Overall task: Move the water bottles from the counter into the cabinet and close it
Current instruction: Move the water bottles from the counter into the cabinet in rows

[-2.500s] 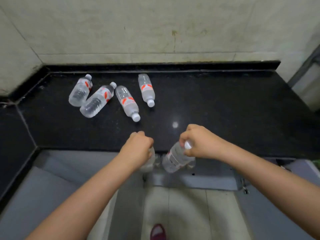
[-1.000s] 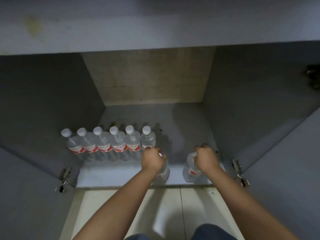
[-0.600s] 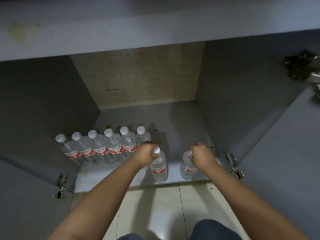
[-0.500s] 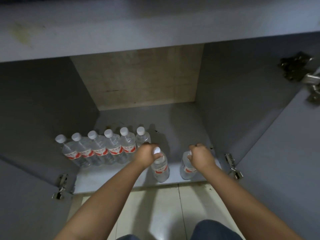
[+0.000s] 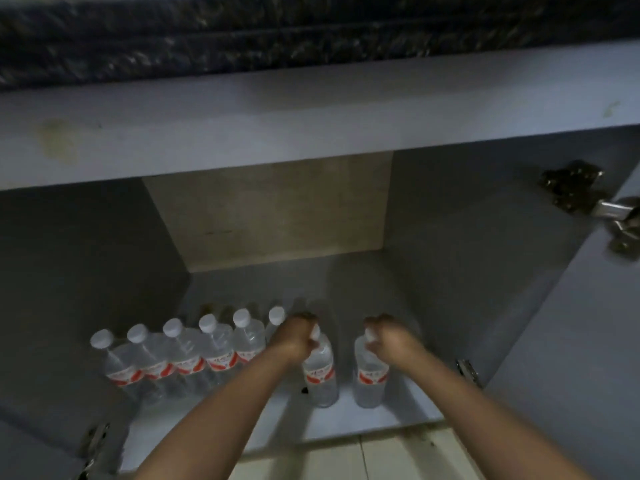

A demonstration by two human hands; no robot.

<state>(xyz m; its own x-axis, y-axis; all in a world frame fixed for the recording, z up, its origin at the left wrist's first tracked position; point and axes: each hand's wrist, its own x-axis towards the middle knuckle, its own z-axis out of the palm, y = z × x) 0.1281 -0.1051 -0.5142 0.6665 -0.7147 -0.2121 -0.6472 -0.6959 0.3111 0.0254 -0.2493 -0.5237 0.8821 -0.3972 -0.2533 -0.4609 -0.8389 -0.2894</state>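
Observation:
I look into an open grey cabinet (image 5: pixel 450 271) under the black counter (image 5: pixel 311 32). Several clear water bottles (image 5: pixel 187 355) with white caps and red labels stand in a row on the cabinet floor at the left. My left hand (image 5: pixel 294 337) grips the neck of another upright bottle (image 5: pixel 320 372) at the right end of that row. My right hand (image 5: pixel 388 337) is closed around the top of a second upright bottle (image 5: pixel 370 375) just to the right. Both bottles appear to rest on the floor near the front edge.
The cabinet floor (image 5: pixel 346 282) behind and to the right of the bottles is bare. Door hinges show at the lower left (image 5: pixel 95 445), lower right (image 5: pixel 467 370) and upper right (image 5: pixel 588 202). Pale floor tiles (image 5: pixel 363 459) lie below the cabinet.
Both hands carried a bottle each from the counter down into the cabinet. Over the last second they set the bottles upright beside the row; my view has tilted up to show the counter edge.

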